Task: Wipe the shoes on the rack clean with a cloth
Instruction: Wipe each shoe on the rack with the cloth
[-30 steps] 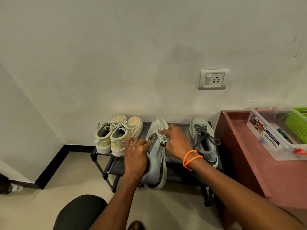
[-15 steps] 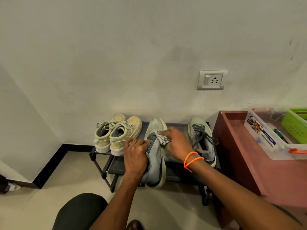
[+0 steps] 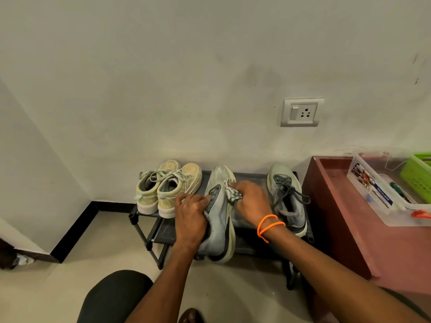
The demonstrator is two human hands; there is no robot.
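Here your left hand (image 3: 190,220) clamps its grip on the grey shoe (image 3: 220,220), tilted on the rack (image 3: 163,231), while your right hand (image 3: 253,201) pinches the cloth (image 3: 232,193) against its far upper.

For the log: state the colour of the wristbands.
Bright orange wristbands on the right wrist, shown in the head view.

Crumpled cloth (image 3: 232,191) — dusty matt grey shoe (image 3: 220,224)
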